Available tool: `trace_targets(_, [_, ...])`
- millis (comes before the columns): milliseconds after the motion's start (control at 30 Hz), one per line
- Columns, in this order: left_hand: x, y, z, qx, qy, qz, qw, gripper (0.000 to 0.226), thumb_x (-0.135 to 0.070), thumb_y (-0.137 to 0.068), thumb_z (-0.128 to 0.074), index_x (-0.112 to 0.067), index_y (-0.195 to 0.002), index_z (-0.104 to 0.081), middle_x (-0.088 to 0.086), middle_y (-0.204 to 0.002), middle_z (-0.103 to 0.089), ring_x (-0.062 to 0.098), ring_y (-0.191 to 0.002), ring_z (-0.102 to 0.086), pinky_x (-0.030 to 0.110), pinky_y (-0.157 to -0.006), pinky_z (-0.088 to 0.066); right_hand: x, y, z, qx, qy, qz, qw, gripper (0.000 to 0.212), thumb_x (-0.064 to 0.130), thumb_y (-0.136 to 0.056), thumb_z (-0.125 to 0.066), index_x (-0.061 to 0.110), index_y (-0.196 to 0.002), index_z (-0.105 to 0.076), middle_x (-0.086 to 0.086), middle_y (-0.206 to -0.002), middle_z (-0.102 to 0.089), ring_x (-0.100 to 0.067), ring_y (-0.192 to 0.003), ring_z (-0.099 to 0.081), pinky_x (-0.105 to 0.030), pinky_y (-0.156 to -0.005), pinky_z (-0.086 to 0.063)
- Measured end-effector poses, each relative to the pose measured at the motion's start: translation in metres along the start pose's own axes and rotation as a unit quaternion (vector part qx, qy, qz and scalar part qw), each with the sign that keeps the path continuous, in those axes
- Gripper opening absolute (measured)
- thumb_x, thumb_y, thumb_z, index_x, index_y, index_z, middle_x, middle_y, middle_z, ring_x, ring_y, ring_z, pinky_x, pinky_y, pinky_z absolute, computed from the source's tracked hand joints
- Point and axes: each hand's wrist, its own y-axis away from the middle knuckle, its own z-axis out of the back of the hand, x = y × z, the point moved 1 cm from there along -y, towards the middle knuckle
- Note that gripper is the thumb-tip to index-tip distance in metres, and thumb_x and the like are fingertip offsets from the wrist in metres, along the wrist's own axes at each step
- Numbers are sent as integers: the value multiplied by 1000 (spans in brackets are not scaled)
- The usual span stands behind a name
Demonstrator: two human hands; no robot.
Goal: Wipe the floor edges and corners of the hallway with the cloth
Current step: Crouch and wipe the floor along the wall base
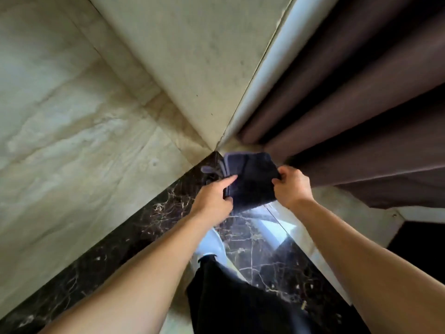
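A dark blue folded cloth (250,179) hangs in the air over the floor corner (215,153), where two beige stone walls meet. My left hand (212,201) grips its left edge, with the index finger lying across the fabric. My right hand (292,186) pinches its right edge. The cloth is stretched between both hands, above the dark marble floor border (149,220). A small loop of fabric sticks out at the cloth's upper left.
A brown curtain (349,116) hangs in folds on the right, down to the floor beside the corner. Beige wall panels (84,104) fill the left. My white shoe (209,244) and dark trouser leg (228,297) stand on the glossy floor below the hands.
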Motion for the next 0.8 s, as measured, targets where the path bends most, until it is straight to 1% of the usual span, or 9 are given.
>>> trace_targets(67, [26, -50, -19, 15, -4, -22, 1000, 64, -12, -91, -56, -41, -146, -43, 10, -124, -68, 33, -99, -65, 31, -74, -46, -20, -42, -41, -22, -11, -5, 1000, 3, 11, -89, -59, 11, -91, -61, -12, -89, -64, -35, -95, -60, -30, -72, -37])
trace_targets(133, [51, -88, -38, 38, -9, -40, 998, 65, -13, -91, -56, -38, -149, -39, 5, -138, -60, 30, -115, -61, 26, -80, -47, -39, -76, -80, -49, -40, -26, 998, 29, 12, -89, -59, 8, -118, -58, -17, -112, -66, -37, -109, -58, -34, -89, -43])
trace_targets(200, [78, -112, -53, -2, -83, -73, 994, 61, -13, -90, -54, -33, -147, -44, -2, -146, -51, 25, -126, -54, 29, -97, -45, -53, -92, -115, -69, -55, -31, 996, 55, 14, -87, -61, 8, -138, -41, -22, -130, -53, -42, -120, -50, -40, -100, -41])
trace_targets(333, [119, -114, -57, -175, -233, -120, 949, 48, -18, -84, -59, -23, -132, -55, 4, -139, -47, 29, -119, -46, 45, -104, -42, -53, -76, -158, -73, 46, 48, 995, 73, 34, -88, -61, 16, -149, -25, -19, -145, -32, -38, -131, -34, -49, -106, -36])
trace_targets(433, [139, -110, -36, -227, -291, -111, 923, 52, -27, -84, -63, -16, -133, -50, 11, -145, -39, 32, -122, -41, 48, -98, -41, -50, -95, -166, -51, 88, 168, 981, 68, 48, -95, -45, 31, -154, -15, -7, -162, -12, -28, -148, -12, -47, -119, -21])
trace_targets(533, [158, -107, -8, -227, -348, -67, 907, 59, -40, -90, -54, -12, -141, -41, 15, -153, -27, 36, -126, -39, 49, -95, -40, -55, -127, -179, 28, 167, 124, 978, 68, 61, -96, -26, 41, -154, 4, 6, -164, 14, -24, -151, 10, -50, -121, -7])
trace_targets(633, [183, -93, 14, -217, -374, 7, 902, 69, -51, -95, -41, -10, -149, -29, 17, -159, -19, 37, -134, -33, 49, -98, -38, -26, -116, -211, -12, 172, 74, 982, 70, 63, -96, -16, 37, -153, 14, -3, -163, 21, -34, -149, 17, -58, -119, 1])
trace_targets(733, [207, -84, 28, -220, -371, 42, 901, 70, -53, -95, -41, -11, -149, -30, 19, -158, -21, 38, -137, -29, 52, -98, -35, 26, -72, -252, 25, 215, 211, 953, 69, 66, -94, -7, 39, -150, 22, -7, -159, 31, -38, -144, 28, -61, -116, 11])
trace_targets(800, [220, -82, 29, -214, -369, 38, 904, 70, -48, -92, -50, -15, -150, -31, 17, -159, -22, 37, -140, -28, 54, -98, -33, 46, -46, -270, 73, 250, 336, 905, 69, 69, -93, -11, 42, -150, 19, -6, -159, 31, -37, -144, 29, -62, -115, 11])
